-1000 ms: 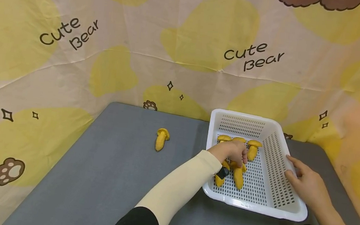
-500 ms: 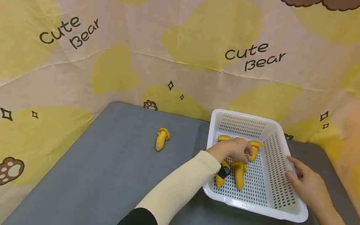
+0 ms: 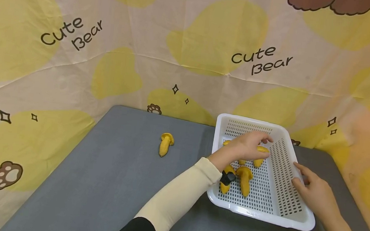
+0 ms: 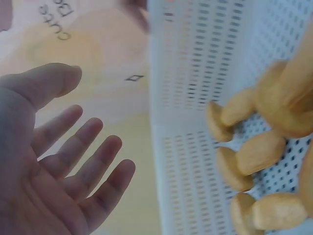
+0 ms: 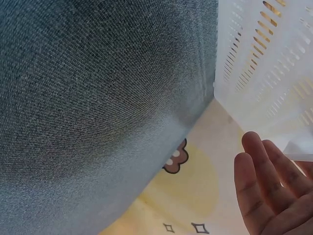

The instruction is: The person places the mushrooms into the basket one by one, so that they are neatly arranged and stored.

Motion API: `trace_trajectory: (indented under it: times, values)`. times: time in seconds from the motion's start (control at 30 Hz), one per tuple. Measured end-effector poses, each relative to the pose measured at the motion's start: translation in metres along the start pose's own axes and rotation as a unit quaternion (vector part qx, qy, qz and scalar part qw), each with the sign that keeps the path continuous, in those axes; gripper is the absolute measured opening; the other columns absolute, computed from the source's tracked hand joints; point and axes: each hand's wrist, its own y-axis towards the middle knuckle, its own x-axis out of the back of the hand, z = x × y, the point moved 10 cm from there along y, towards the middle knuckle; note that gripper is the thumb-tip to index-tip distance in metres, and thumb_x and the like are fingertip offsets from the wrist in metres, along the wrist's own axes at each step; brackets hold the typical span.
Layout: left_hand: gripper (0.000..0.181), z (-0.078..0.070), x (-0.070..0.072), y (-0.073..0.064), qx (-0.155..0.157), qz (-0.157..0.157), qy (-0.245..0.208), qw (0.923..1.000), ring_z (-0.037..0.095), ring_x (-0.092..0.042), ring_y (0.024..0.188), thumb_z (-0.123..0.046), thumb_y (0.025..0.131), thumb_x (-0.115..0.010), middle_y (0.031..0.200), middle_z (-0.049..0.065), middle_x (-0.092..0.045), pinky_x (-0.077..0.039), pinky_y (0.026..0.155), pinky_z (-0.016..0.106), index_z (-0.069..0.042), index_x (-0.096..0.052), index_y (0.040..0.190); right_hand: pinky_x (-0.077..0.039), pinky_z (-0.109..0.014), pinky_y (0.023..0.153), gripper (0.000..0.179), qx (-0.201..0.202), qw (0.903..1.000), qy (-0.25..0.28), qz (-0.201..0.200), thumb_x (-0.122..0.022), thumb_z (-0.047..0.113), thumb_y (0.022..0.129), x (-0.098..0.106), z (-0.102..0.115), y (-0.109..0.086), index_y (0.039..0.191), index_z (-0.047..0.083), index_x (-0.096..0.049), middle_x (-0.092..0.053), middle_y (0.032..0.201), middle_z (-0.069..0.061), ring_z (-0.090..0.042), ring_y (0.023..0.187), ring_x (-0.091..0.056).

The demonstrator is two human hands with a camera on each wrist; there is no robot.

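Over the far part of a white perforated basket, my left hand hovers with nothing in its grasp. Its fingers are spread and relaxed, as the left wrist view also shows. Beneath and around it lie several yellow mushrooms on the basket floor, in two rough rows; the hand and wrist hide some of them. The left wrist view shows mushroom caps turned toward the basket wall. My right hand rests at the basket's right rim, its fingers fairly straight along the outside in the right wrist view.
One more yellow mushroom lies on the grey table, left of the basket. A printed cloth backdrop rises behind the table's far edge, close to the basket's back.
My left hand has lifted up and away from the mushrooms, its fingers now loosened and pointing farther back. The right hand stays at the rim, and the basket has hardly moved.
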Motion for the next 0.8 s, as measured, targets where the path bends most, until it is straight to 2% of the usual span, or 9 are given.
trace_trajectory:
  times: [0.33, 0.47, 0.6, 0.8]
  values:
    - [0.045, -0.011, 0.038, -0.022, -0.049, -0.057, -0.011, 0.9971, 0.005, -0.052, 0.121, -0.034, 0.091, -0.064, 0.132, -0.009, -0.056, -0.038, 0.1, 0.011, -0.02, -0.054, 0.133, -0.048, -0.03, 0.046, 0.056, 0.002, 1.0, -0.003, -0.004, -0.048, 0.025, 0.097, 0.003, 0.001, 0.0, 0.144, -0.003, -0.038, -0.065, 0.093, -0.031, -0.018, 0.057, -0.064]
    - [0.044, -0.012, 0.047, -0.028, -0.057, -0.07, -0.008, 0.9959, 0.006, -0.052, 0.12, -0.034, 0.091, -0.065, 0.13, -0.009, -0.056, -0.039, 0.099, 0.012, -0.021, -0.055, 0.132, -0.048, -0.03, 0.046, 0.056, 0.002, 1.0, -0.003, -0.004, -0.048, 0.025, 0.097, 0.004, 0.001, 0.0, 0.144, -0.003, -0.037, -0.065, 0.093, -0.031, -0.019, 0.057, -0.064]
    - [0.044, -0.009, 0.052, -0.034, -0.051, -0.078, 0.005, 0.9957, 0.003, -0.051, 0.117, -0.036, 0.091, -0.064, 0.128, -0.009, -0.056, -0.04, 0.098, 0.013, -0.024, -0.054, 0.133, -0.048, -0.03, 0.046, 0.055, 0.004, 1.0, -0.003, -0.005, -0.048, 0.025, 0.097, 0.003, 0.001, 0.0, 0.144, -0.002, -0.038, -0.065, 0.092, -0.03, -0.018, 0.057, -0.064]
    - [0.043, -0.003, 0.062, -0.047, -0.065, -0.102, 0.011, 0.9926, 0.006, -0.052, 0.116, -0.035, 0.091, -0.064, 0.127, -0.007, -0.057, -0.042, 0.098, 0.016, -0.021, -0.056, 0.131, -0.048, -0.029, 0.046, 0.055, 0.006, 0.9999, -0.004, -0.01, -0.049, 0.024, 0.096, 0.003, 0.001, 0.0, 0.143, -0.002, -0.04, -0.065, 0.094, -0.031, -0.018, 0.057, -0.063]
